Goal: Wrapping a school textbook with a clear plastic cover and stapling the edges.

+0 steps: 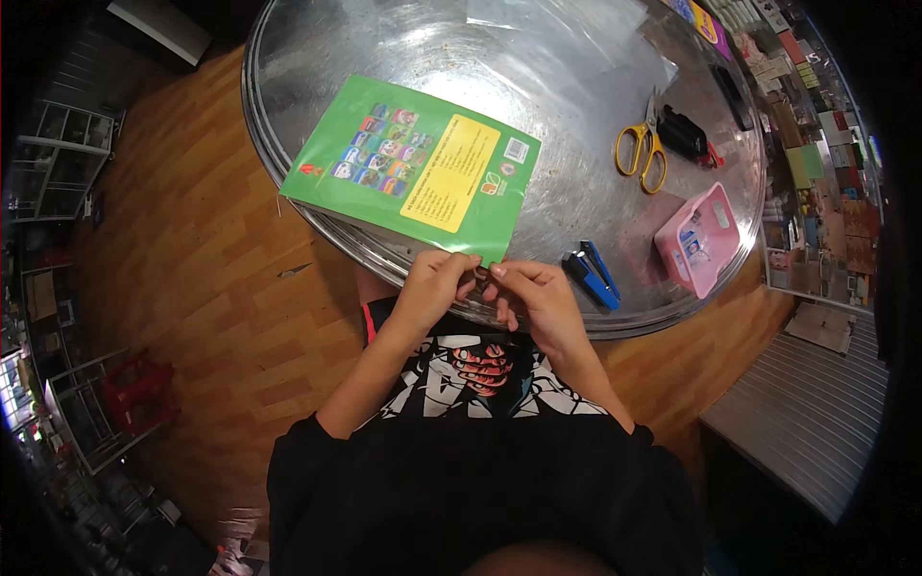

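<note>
- The green book (403, 178) is lying over the near-left edge of the round table (576, 206)
- Left hand (432, 286) is pinching its near corner, fingers nearly closed
- Right hand (540, 302) is curling alongside, nearly closed, hold unclear

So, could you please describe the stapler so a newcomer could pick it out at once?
Find the round metal table and follow its near edge to just right of the person's right hand. The stapler lies there, between that hand and the pink basket. Its slim blue-and-black body sets it apart from that basket and the yellow-handled scissors.
</note>
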Action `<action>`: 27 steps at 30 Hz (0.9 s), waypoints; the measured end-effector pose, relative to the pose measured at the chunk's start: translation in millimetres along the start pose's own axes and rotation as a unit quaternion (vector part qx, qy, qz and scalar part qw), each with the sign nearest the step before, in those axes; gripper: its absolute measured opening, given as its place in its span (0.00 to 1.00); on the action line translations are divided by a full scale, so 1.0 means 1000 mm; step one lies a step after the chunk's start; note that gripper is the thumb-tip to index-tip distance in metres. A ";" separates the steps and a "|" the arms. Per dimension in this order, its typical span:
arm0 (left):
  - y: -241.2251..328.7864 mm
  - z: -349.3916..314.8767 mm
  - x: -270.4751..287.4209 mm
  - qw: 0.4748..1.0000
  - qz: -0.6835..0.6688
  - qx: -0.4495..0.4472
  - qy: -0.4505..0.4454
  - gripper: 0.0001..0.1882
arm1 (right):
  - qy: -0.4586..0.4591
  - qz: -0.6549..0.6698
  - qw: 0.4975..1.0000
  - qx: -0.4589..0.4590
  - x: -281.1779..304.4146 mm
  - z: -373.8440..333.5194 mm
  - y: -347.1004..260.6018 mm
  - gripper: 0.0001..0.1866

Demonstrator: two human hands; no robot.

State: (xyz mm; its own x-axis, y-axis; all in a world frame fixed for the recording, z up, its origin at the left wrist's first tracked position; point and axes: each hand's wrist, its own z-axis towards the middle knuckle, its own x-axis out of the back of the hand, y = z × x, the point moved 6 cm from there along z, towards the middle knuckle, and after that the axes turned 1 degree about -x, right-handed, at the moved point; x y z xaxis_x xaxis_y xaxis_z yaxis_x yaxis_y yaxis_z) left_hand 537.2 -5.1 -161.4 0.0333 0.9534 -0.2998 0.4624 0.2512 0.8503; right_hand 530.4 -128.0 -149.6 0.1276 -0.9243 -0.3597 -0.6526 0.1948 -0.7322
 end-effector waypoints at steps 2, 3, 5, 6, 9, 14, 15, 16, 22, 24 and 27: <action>-0.001 0.000 0.000 0.999 0.031 0.006 -0.039 0.16 | 0.021 0.028 0.999 0.002 0.002 0.000 0.002 0.11; -0.001 0.000 0.001 0.999 0.031 0.006 -0.039 0.16 | 0.021 0.029 0.999 0.002 0.002 -0.001 0.003 0.11; -0.009 0.001 0.003 0.995 -0.054 0.076 -0.028 0.15 | 0.028 0.018 0.999 0.010 0.003 -0.001 0.004 0.10; -0.008 0.002 0.004 0.995 -0.053 0.076 -0.029 0.15 | 0.029 0.019 0.999 0.011 0.003 -0.001 0.004 0.10; -0.012 0.003 0.005 0.986 -0.111 0.114 -0.046 0.17 | 0.031 0.012 0.999 0.016 0.002 -0.002 0.004 0.10; -0.010 0.006 0.003 0.986 -0.082 0.119 -0.077 0.18 | 0.188 -0.294 0.909 0.227 0.021 -0.017 -0.018 0.13; -0.011 0.007 0.004 0.986 -0.083 0.120 -0.076 0.18 | 0.187 -0.294 0.910 0.226 0.025 -0.018 -0.021 0.13; -0.011 0.009 0.005 0.987 -0.061 0.117 -0.088 0.20 | 0.280 -0.427 0.812 0.283 0.030 -0.029 -0.037 0.16; -0.002 0.010 -0.012 0.991 0.029 0.078 -0.104 0.23 | 0.412 -0.623 0.602 0.283 0.063 -0.044 -0.043 0.25; -0.003 0.010 -0.020 0.987 0.053 0.077 -0.128 0.22 | 0.391 -0.629 0.616 0.269 0.065 -0.043 -0.041 0.26; 0.001 0.009 -0.033 0.989 0.038 0.077 -0.120 0.21 | 0.355 -0.617 0.646 0.275 0.061 -0.040 -0.040 0.26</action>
State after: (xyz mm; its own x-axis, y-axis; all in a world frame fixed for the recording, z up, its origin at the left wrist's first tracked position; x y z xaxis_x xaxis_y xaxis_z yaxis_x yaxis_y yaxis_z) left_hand 544.3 -37.9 -154.7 0.2736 0.8969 -0.3475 0.5787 0.1351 0.8043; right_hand 534.2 -204.9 -118.8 -0.2059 -0.3668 0.9072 0.0075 -0.9277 -0.3733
